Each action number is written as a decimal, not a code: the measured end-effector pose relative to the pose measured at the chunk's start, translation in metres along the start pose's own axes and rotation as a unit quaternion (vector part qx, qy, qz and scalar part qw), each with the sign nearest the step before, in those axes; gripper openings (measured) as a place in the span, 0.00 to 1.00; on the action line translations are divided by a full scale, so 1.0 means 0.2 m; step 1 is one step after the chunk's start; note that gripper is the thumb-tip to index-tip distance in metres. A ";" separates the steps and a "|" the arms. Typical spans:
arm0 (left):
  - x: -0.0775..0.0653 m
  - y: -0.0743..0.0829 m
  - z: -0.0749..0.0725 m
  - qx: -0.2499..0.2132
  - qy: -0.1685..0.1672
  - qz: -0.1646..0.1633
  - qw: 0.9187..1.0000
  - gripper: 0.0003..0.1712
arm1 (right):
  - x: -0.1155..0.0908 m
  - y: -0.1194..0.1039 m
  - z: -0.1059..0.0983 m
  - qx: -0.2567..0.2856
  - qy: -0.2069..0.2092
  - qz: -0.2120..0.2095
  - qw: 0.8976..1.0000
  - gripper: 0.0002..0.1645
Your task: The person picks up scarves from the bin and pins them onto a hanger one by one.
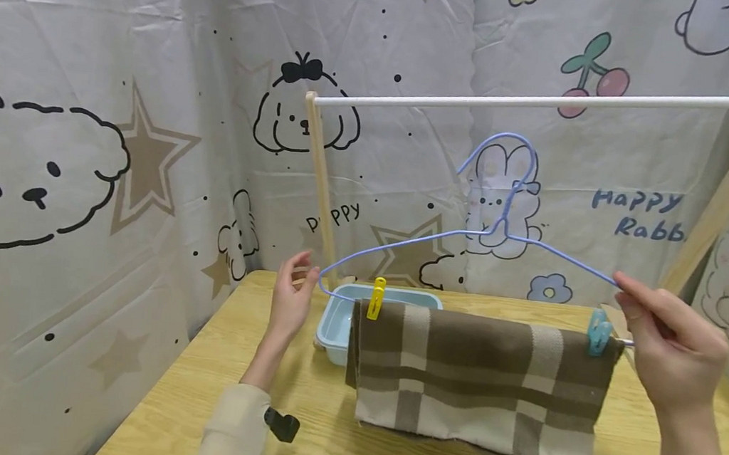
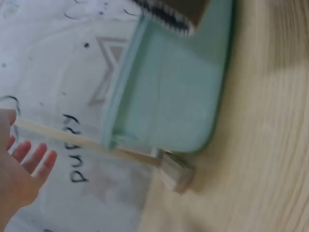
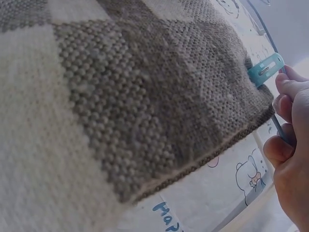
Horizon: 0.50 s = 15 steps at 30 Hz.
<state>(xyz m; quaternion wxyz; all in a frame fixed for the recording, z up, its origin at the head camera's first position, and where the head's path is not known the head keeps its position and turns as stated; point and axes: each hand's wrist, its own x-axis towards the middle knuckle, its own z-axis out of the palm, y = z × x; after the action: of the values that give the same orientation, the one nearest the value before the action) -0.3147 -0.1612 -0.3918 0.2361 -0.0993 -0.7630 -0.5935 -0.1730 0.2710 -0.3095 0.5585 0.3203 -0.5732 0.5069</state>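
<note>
A blue wire clothes hanger (image 1: 415,241) is held up in front of me, its hook rising toward the rack's bar. My right hand (image 1: 676,345) pinches its right end. Over the lower wire hangs a folded brown and cream checked scarf or cloth (image 1: 477,379), its kind not certain. A yellow clothespin (image 1: 375,300) clips it at the left, a teal clothespin (image 1: 599,333) at the right; the teal one (image 3: 266,70) is close to my right fingers in the right wrist view. My left hand (image 1: 292,297) is beside the hanger's left end, fingers spread loosely and holding nothing.
A pale blue plastic basin (image 1: 330,332) stands on the wooden table (image 1: 196,407), partly behind the cloth. Across the back runs a white bar (image 1: 542,98) on wooden posts (image 1: 320,181). A printed curtain (image 1: 172,134) encloses the table.
</note>
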 end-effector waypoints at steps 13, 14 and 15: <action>0.14 -0.23 0.06 0.008 -0.041 -0.100 0.994 0.41 | 0.01 0.02 -0.04 -0.004 0.006 -0.004 1.000 0.07; 0.15 -0.24 0.07 0.013 -0.043 -0.101 0.994 0.41 | 0.00 0.03 -0.05 -0.004 0.007 -0.002 1.000 0.07; 0.15 -0.25 0.08 0.018 -0.045 -0.099 0.994 0.41 | 0.00 0.03 -0.05 -0.010 0.007 0.000 1.000 0.07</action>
<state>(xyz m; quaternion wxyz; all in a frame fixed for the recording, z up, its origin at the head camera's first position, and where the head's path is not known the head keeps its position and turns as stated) -0.3664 -0.1636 -0.4243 0.1429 -0.0456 -0.7895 -0.5951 -0.1747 0.2819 -0.3123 0.5657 0.3114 -0.5743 0.5032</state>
